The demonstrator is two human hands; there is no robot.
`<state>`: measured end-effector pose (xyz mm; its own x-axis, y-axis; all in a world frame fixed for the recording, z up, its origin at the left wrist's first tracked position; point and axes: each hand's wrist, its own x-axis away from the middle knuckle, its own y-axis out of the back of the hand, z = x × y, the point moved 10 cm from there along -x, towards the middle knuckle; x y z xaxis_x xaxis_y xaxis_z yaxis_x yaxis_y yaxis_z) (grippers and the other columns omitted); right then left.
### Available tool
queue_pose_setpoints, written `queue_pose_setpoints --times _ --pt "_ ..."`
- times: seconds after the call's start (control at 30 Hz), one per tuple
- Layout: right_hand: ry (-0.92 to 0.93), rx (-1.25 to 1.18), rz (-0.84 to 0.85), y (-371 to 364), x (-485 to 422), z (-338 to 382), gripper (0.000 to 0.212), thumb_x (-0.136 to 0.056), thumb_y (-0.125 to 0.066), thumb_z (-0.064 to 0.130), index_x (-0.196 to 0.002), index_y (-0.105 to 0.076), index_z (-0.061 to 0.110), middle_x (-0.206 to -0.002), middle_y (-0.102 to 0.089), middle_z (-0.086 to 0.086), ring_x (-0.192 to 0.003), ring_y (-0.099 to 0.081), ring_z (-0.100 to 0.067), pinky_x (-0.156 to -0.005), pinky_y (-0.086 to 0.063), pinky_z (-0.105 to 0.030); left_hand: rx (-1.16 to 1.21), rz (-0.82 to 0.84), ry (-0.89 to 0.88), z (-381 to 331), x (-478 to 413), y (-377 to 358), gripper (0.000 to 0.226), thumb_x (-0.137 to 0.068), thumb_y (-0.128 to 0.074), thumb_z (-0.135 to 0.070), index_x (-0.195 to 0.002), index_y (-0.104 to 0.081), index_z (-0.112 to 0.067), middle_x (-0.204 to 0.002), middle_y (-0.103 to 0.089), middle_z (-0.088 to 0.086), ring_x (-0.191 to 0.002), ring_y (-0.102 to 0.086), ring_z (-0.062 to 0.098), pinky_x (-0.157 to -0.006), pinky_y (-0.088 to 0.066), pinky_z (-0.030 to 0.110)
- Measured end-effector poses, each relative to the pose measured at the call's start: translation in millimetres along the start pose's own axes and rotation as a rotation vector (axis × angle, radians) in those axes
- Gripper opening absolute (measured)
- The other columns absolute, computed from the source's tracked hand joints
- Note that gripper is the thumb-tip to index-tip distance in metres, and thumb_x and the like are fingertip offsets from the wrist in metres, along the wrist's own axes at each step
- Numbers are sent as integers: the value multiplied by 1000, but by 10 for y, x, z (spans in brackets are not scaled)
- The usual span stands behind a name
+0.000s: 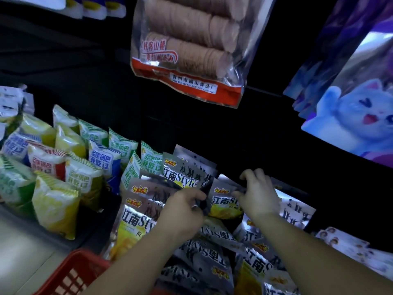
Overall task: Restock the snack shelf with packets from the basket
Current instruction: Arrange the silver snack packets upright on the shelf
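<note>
Fingers [196,196] of the left hand [182,211] curled, pinching the dark lower edge of a silver foil packet with black dancing figures and a yellow band [187,173], held upright at centre frame against the row on the dark shelf [180,128]. Fingers [251,174] of the right hand [258,199] likewise curled, apparently pinching the top corner of a second packet of the same kind [224,201] just right of the first. More silver packets [204,254] jumbled at lower centre, some upside down; red plastic basket [70,271] at lower left, contents hidden. Risks from here, as a judgement: slick foil slipping out of so small a pinch; upright packets toppling forward once released, for lack of support; a nudge sideways tipping the green, yellow and blue pillow packets [85,165] standing just left; a raised arm brushing the clear hanging bag of brown round wafers [187,50] at upper centre.
</note>
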<state>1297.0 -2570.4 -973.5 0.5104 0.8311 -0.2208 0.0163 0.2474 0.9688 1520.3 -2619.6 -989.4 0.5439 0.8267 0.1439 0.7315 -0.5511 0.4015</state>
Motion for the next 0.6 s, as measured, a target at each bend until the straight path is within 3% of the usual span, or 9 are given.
queue_pose_setpoints --times 0.17,0.23,0.37,0.47,0.6 --pt "-12 -89 -32 -148 -73 -36 10 -100 -66 32 -99 -64 22 -112 -55 -3 -100 -52 -32 -74 -40 -42 38 -32 10 78 -29 25 33 -96 -54 -4 -110 -69 -30 -102 -71 0 -46 -51 6 -47 -43 24" --pt "-30 -89 -89 -107 -170 -82 9 -102 -63 28 -99 -68 21 -109 -58 -6 -96 -51 -32 -71 -37 -40 39 -31 5 90 -60 26 34 -97 -52 -4 -107 -69 -32 -101 -70 2 -47 -51 9 -47 -41 25" --pt "-24 -81 -165 75 -339 -130 15 -101 -65 26 -106 -78 23 -108 -63 -7 -101 -57 -36 -77 -46 -44 45 -25 -15 34 -75 43 37 -98 -49 0 -103 -70 -29 -84 -67 2 -39 -46 2 -45 -37 20" --pt "13 -105 -160 280 -313 -40 15 -99 -65 25 -106 -78 26 -110 -66 -4 -108 -56 -33 -85 -44 -41 19 -42 -44 -53 -46 104 36 -98 -50 -1 -101 -69 -31 -88 -68 1 -51 -57 1 -48 -45 25" --pt "81 -142 -223 931 -101 206 7 -94 -66 17 -97 -71 20 -96 -69 -3 -99 -59 -34 -76 -37 -38 -24 -71 -65 -211 155 312 34 -97 -50 -5 -100 -71 -32 -92 -73 0 -64 -66 20 -51 -50 31"
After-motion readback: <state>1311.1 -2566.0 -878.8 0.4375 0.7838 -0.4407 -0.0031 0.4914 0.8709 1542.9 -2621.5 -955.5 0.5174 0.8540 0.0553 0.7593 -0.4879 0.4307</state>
